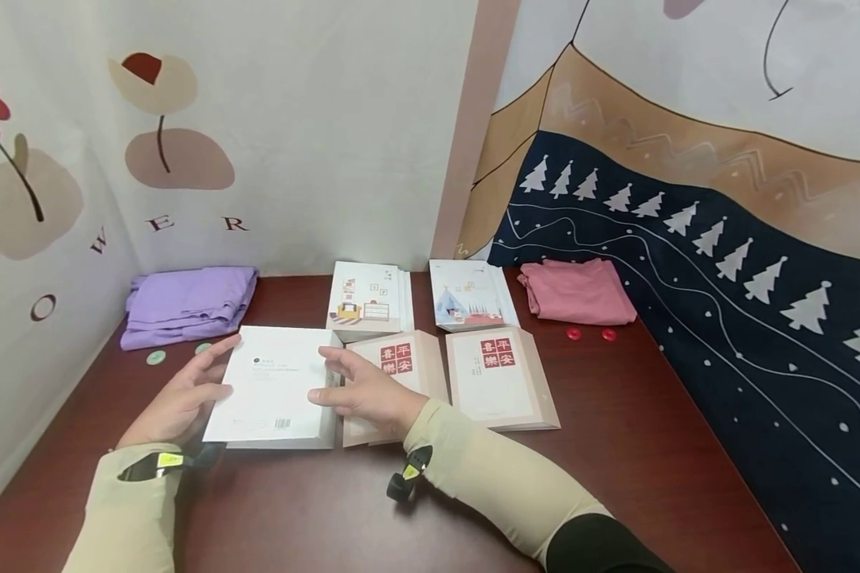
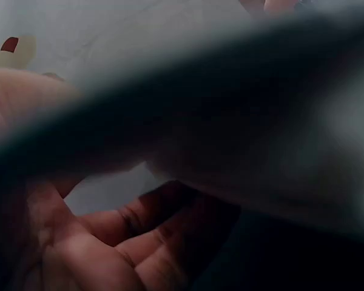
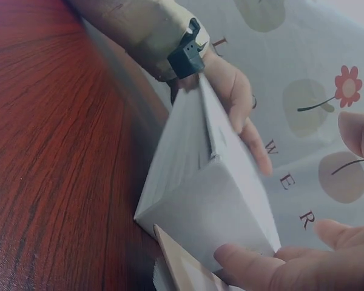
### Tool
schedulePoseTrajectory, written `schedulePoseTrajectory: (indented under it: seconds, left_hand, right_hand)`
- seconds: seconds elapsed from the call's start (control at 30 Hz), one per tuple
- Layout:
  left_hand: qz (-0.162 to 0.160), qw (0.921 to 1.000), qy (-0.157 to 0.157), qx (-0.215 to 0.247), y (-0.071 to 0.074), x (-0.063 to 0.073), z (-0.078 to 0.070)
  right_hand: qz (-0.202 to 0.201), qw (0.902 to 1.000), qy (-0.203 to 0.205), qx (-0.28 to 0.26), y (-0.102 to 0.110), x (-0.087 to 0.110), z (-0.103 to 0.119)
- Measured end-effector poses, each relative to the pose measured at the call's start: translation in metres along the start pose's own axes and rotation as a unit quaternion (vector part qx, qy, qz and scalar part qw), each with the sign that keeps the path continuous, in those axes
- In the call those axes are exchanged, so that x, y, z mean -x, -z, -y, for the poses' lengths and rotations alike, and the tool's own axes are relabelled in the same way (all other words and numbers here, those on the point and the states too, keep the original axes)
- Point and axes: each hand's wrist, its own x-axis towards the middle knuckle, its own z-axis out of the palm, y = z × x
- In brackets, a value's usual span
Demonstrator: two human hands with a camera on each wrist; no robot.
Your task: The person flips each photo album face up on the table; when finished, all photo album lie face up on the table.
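Note:
A thick white book (image 1: 261,398), its barcode side up, lies between both hands at the left of the table. My left hand (image 1: 182,398) grips its left edge, with the thumb near the top cover and the other fingers bent around the side. In the left wrist view, the left hand's fingers (image 2: 139,230) curl under a dark, blurred edge. My right hand (image 1: 369,390) is at the book's right side. One of its fingertips (image 3: 227,251) touches the white side face (image 3: 200,206) in the right wrist view, while the thumb (image 3: 358,133) stands apart.
Two beige piles with red characters, one (image 1: 394,362) partly behind my right hand and another (image 1: 502,378), stand to the right. Behind them are two white illustrated piles (image 1: 365,294) (image 1: 469,294). Folded purple cloth (image 1: 189,302), pink cloth (image 1: 576,290), green discs (image 1: 156,357) and red discs (image 1: 573,334) lie about.

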Motion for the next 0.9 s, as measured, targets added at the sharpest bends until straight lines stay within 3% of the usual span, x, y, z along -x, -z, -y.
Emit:
schedulePoseTrajectory:
  seconds: [0.07, 0.2, 0.33, 0.47, 0.63, 0.77, 0.9]
  left_hand:
    - [0.029, 0.9978, -0.034, 0.05, -0.001, -0.001, 0.0]
    - [0.081, 0.9821, -0.107, 0.132, -0.007, -0.007, 0.001]
    - [0.087, 0.9745, -0.149, 0.144, -0.016, -0.011, 0.002]
    - [0.091, 0.9766, -0.146, 0.129, -0.023, -0.016, 0.003]
    - [0.125, 0.9783, -0.123, 0.11, -0.026, -0.019, 0.006]
    - [0.146, 0.9843, -0.089, 0.042, -0.026, -0.02, 0.005]
    - [0.142, 0.9878, -0.062, -0.014, -0.026, -0.018, 0.004]
  right_hand:
    - [-0.002, 1.0, 0.002, 0.003, 0.0, 0.0, 0.0]
    - [-0.004, 0.9999, 0.014, 0.004, 0.0, 0.001, 0.001]
    - [0.0, 0.9998, 0.018, -0.005, -0.001, 0.001, 0.001]
    - [0.012, 0.9996, 0.014, -0.019, -0.001, 0.0, 0.001]
    - [0.028, 0.9982, 0.002, -0.053, -0.001, -0.003, -0.001]
    - [0.038, 0.9951, 0.008, -0.091, -0.001, -0.004, -0.002]
    - [0.035, 0.9915, 0.037, -0.12, -0.002, -0.005, -0.001]
